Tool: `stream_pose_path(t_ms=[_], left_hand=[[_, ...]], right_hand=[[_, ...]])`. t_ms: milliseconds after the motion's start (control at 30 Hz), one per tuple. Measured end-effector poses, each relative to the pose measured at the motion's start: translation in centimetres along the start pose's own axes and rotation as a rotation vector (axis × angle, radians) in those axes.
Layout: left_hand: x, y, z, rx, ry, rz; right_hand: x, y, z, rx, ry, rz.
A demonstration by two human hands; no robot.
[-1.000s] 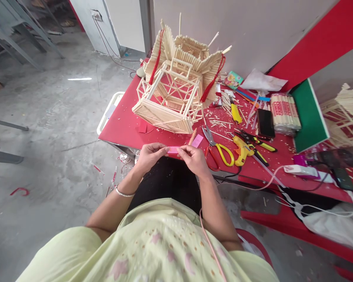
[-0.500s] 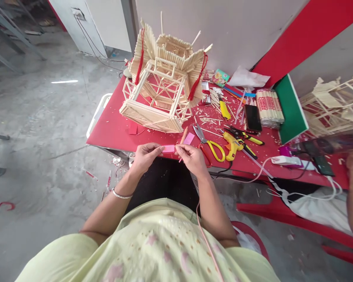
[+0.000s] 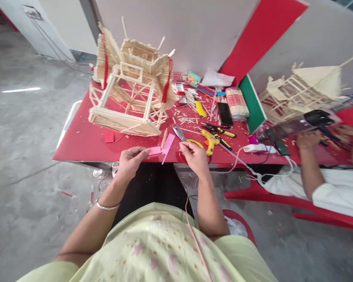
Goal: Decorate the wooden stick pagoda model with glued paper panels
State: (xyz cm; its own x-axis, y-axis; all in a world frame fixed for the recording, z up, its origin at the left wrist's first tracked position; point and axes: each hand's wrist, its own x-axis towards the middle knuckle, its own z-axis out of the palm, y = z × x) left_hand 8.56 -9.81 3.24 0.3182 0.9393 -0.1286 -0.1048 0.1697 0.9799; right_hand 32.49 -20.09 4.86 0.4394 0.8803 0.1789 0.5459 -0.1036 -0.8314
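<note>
Inspector: Condition of the left hand point(image 3: 132, 160)?

Clerk: Grip clamped, thumb and fingers pinching the left end of a pink slip point(image 3: 155, 150), which points right at the near edge of the red bench point(image 3: 73, 145).

Inspector: And the right hand point(image 3: 195, 158)?

Clerk: Thumb and forefinger curl close to each other, well apart from the slip. I cannot tell whether the tips meet or pinch anything. The hand partly covers the handles of the scissors point(image 3: 180, 134) (contact there is likewise unclear).

Inspector: Items around the slip?

Clerk: A loose pink strip point(image 3: 168, 143) sits just beside its right end; a pencil point(image 3: 164, 138) is just left of that strip's far part. Farther left, a red tag point(image 3: 109, 136) rests in front of the stick-built model point(image 3: 120, 120), which carries two red tassels point(image 3: 166, 84).

Inspector: Right side of the bench?

Clerk: A yellow glue gun point(image 3: 210, 141) right of the scissors; beyond it, a yellow-handled knife point(image 3: 199, 109), a dark phone point(image 3: 224, 114) and a wrapped stick bundle point(image 3: 237, 103). A green board point(image 3: 252, 105) stands beside the bundle. At far right, a co-worker's hands point(image 3: 308, 140) are near a second model point(image 3: 317, 80).
</note>
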Motion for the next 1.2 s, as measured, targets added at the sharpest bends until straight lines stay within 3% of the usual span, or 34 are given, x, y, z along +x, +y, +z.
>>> stream_pose_path(t_ms=[167, 233, 333, 433, 600, 667, 833, 933, 1200], left_hand=[[0.3, -0.8, 2.2, -0.085, -0.049, -0.02], [0.3, -1.0, 2.8, -0.122, -0.048, -0.026], [0.0, -0.9, 3.2, -0.163, -0.036, -0.039], [-0.4, -0.4, 2.9, -0.206, -0.025, -0.045], [-0.8, -0.1, 2.0, -0.269, -0.014, -0.046], [-0.9, -0.2, 1.8, -0.263, -0.002, -0.038], [-1.3, -0.2, 1.3, -0.118, 0.043, 0.08], [-1.4, -0.2, 0.9, -0.028, 0.047, 0.172], [-2.1, -0.1, 0.0, 0.083, 0.061, 0.243]], right_hand=[[0.1, 2.8, -5.0, -0.448, 0.318, 0.151], [0.4, 3.8, -6.0, -0.62, 0.34, 0.293], [1.2, 5.2, -6.8, -0.716, 0.268, 0.468], [2.2, 6.8, -7.3, -0.627, 0.218, 0.539], [2.9, 8.9, -7.5, -0.16, 0.318, 0.598], [2.5, 9.0, -7.2, -0.072, 0.323, 0.578], [0.1, 6.9, -6.0, 0.244, 0.413, 0.422], [-1.7, 4.3, -5.5, 0.38, 0.356, 0.299], [-3.8, -4.2, -3.9, 0.206, 0.141, 0.075]])
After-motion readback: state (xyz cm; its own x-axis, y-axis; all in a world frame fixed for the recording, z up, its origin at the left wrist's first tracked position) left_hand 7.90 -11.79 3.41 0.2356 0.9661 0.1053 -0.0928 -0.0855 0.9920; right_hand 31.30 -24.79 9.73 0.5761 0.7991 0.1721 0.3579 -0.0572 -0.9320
